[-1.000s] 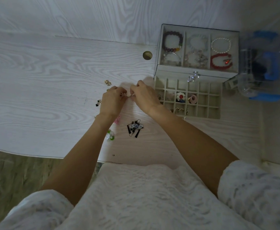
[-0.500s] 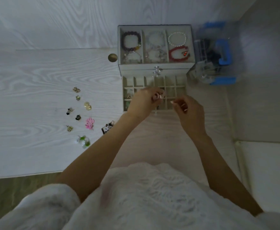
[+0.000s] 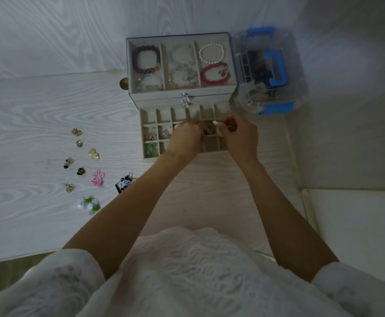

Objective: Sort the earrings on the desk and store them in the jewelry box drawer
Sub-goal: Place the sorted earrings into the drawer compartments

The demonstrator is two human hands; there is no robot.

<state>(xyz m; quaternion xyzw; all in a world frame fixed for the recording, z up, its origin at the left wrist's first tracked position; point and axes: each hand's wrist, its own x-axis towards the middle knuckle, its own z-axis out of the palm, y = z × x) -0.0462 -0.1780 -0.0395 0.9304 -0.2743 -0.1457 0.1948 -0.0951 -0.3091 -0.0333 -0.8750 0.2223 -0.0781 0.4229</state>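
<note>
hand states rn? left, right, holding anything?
Left hand: fingers curled over the drawer; contents of grip hidden, cannot tell.
Right hand: pinching something small, probably an earring.

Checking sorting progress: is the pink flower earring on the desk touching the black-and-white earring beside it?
Apart. The head view shows bare desk between the pink flower earring and the black-and-white earring.
</note>
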